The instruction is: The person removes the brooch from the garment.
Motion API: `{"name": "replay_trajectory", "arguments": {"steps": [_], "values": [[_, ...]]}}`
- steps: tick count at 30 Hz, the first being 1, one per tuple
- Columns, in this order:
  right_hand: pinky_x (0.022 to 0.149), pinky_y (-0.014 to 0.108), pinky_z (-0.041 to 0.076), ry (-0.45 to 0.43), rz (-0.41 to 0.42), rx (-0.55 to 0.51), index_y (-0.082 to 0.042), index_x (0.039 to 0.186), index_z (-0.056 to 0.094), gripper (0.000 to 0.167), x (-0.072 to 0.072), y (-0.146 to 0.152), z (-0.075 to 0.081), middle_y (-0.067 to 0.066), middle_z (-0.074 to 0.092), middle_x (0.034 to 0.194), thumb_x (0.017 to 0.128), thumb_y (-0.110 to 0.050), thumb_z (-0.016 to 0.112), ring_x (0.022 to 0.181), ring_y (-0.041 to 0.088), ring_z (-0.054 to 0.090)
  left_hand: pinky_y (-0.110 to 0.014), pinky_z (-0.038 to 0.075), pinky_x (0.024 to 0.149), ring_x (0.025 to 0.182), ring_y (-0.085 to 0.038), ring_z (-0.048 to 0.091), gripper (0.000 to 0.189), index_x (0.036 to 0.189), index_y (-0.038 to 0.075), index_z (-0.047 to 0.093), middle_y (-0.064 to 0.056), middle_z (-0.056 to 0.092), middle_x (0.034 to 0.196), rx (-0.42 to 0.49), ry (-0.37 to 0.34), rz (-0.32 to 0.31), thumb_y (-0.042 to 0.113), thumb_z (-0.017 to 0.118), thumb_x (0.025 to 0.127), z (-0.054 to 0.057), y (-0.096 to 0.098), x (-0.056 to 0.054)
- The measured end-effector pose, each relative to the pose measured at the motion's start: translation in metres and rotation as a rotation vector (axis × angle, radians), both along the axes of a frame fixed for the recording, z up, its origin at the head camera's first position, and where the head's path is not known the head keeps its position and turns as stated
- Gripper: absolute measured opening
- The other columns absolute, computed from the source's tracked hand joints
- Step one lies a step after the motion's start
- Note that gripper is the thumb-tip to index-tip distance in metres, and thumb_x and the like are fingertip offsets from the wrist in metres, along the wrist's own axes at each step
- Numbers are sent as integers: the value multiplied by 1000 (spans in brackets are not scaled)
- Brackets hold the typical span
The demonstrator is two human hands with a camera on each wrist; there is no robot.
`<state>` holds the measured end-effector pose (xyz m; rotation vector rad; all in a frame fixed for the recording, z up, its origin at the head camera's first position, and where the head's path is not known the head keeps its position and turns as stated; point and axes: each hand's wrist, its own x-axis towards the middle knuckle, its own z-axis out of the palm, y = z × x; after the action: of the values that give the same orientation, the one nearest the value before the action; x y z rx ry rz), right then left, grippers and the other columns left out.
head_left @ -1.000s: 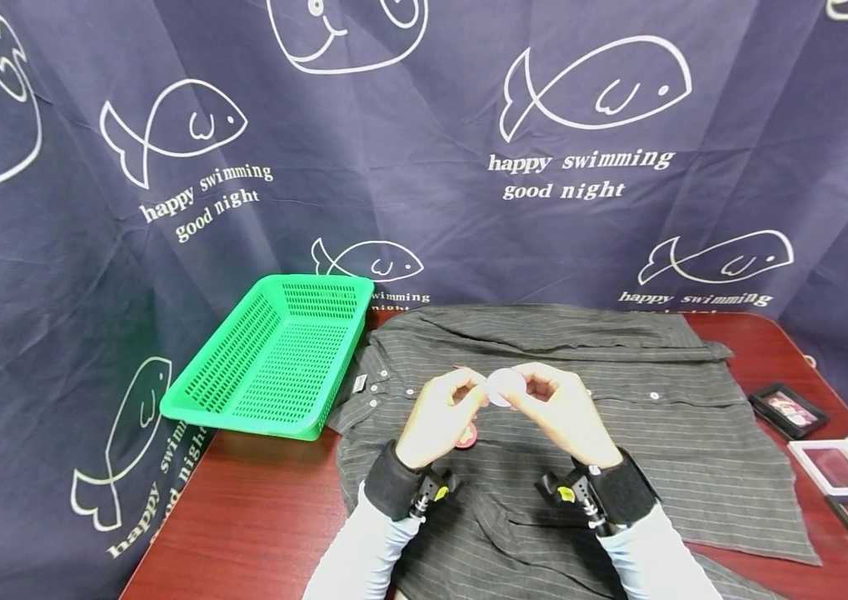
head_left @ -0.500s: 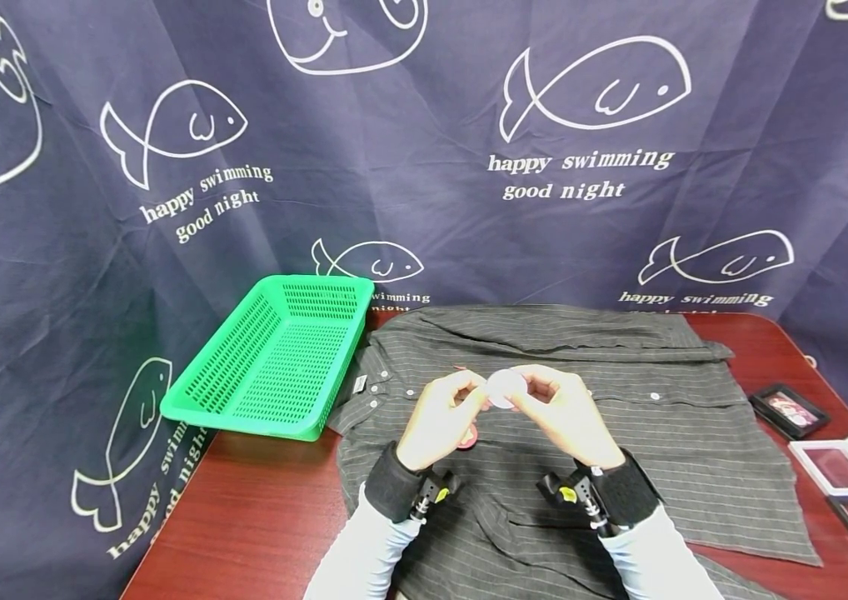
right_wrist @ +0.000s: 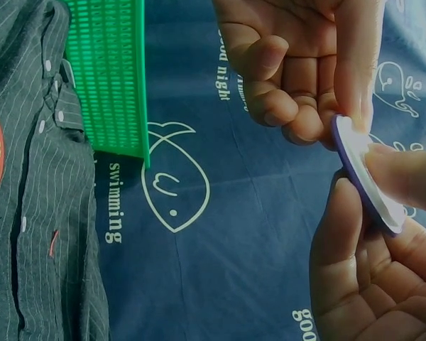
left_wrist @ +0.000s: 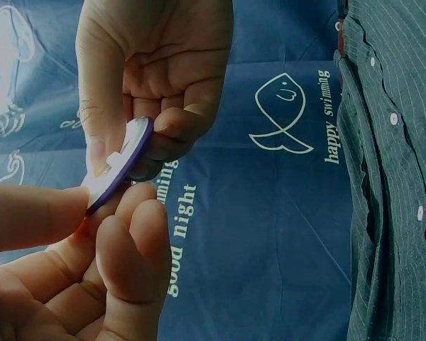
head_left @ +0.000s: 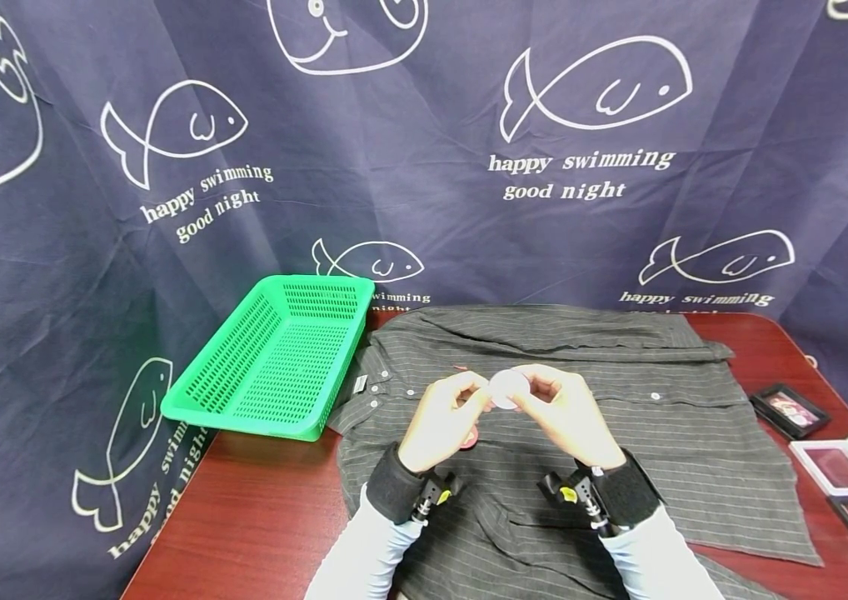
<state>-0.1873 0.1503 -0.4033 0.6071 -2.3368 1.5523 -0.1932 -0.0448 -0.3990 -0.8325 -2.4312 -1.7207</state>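
Above a dark striped shirt [head_left: 694, 450], both hands hold one round badge [head_left: 505, 385]. Its white back shows in the head view; the wrist views show a purple rim. A small raised white piece stands on that back in the left wrist view. My left hand [head_left: 437, 421] pinches the near-left edge between thumb and fingers. On the opposite side, my right hand [head_left: 568, 417] pinches it with the thumb on the white back [right_wrist: 351, 145]. The badge's front is hidden. A red round badge [head_left: 469, 438] lies on the shirt, partly behind my left hand.
A green plastic basket [head_left: 352, 367] stands at the left of the red-brown table [head_left: 259, 500]. At the right lie a black case [head_left: 790, 411] with a picture and a white frame [head_left: 836, 487]. A patterned blue curtain [head_left: 424, 192] hangs behind.
Both hands keep their pinch on the badge. They and the badge have shifted very slightly to the right; everything else looks unchanged.
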Motion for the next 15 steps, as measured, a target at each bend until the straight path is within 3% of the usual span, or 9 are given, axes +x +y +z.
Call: {"name": "replay_trajectory", "arguments": {"steps": [5, 15], "values": [[65, 18, 53, -8, -9, 1, -3, 104, 72, 16, 0, 0, 0, 8, 73, 83, 89, -7, 70, 71, 4, 65, -19, 43, 43, 44, -6, 50, 22, 94, 1, 67, -15, 65, 80, 10, -34, -6, 20, 57, 100, 0, 0, 1], [63, 19, 52, -30, 5, -4, -2, 103, 72, 15, -1, 1, 0, 8, 72, 81, 89, -7, 69, 69, 0, 62, -20, 42, 41, 42, -6, 49, 23, 92, 0, 66, -16, 64, 77, 20, -35, -26, 20, 56, 100, 0, 0, 0]]}}
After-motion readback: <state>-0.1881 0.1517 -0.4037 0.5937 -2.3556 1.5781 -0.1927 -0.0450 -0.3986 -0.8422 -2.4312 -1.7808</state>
